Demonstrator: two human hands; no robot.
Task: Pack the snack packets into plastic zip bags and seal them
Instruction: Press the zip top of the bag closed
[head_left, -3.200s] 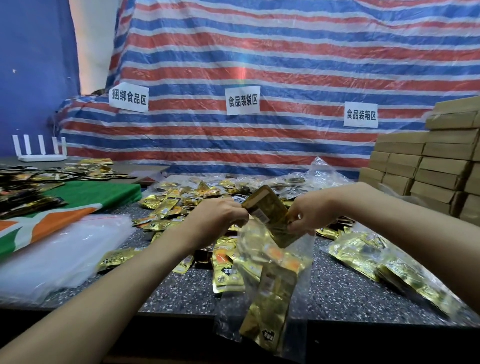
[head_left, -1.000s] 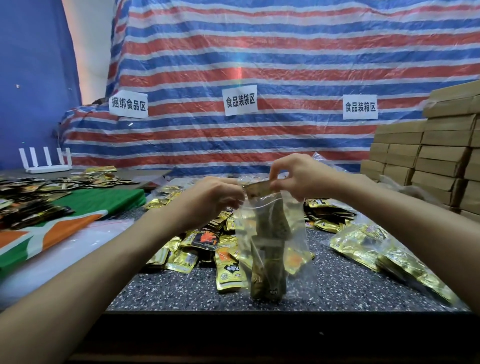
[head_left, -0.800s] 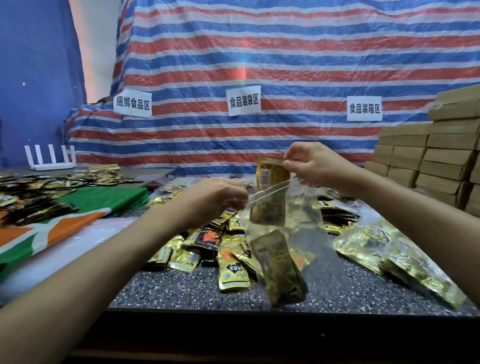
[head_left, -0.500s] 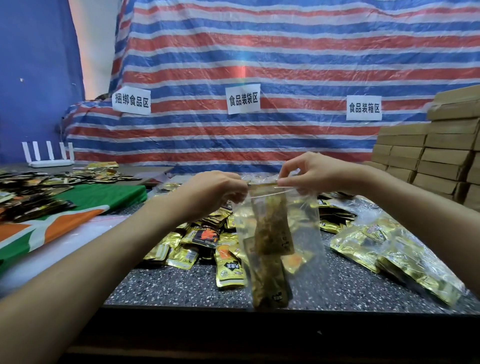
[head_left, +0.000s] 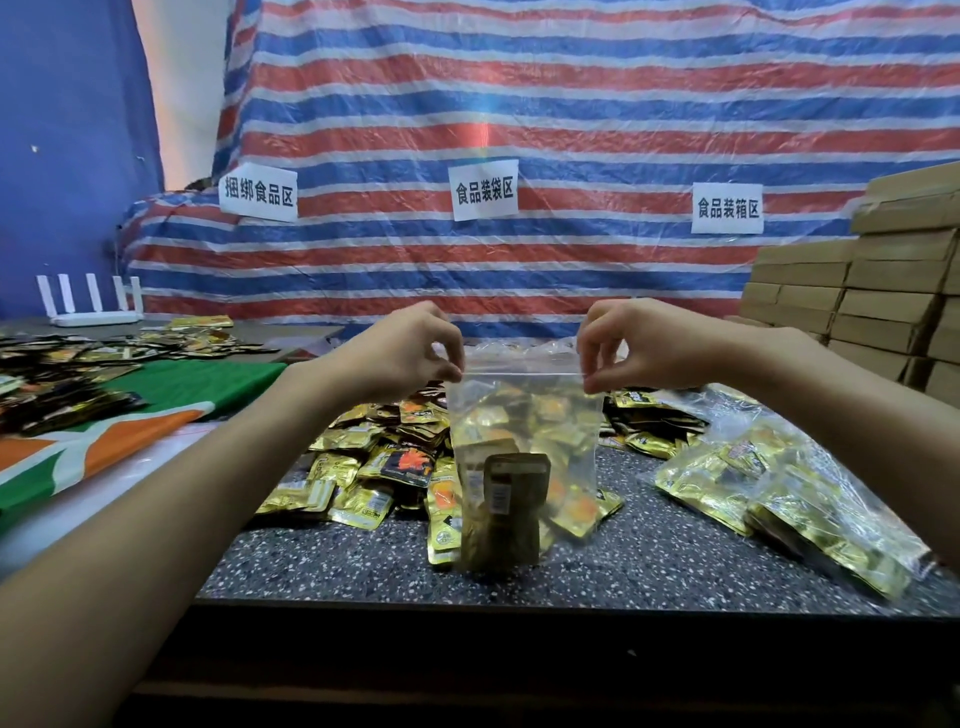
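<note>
Sign 食品装袋区 (head_left: 484, 189) behind zip bag (head_left: 525, 410)

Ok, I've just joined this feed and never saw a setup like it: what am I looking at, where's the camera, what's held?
There is no machine here: those are a person's two bare hands. The one picture comes from a wide-angle camera on their head, looking forward and down. The left hand and right hand each pinch a top corner of a clear zip bag, hanging upright over the speckled table. Brownish snack packets sit inside it. Loose gold packets are heaped behind it, filled bags lie to the right, cardboard boxes are stacked far right.
</note>
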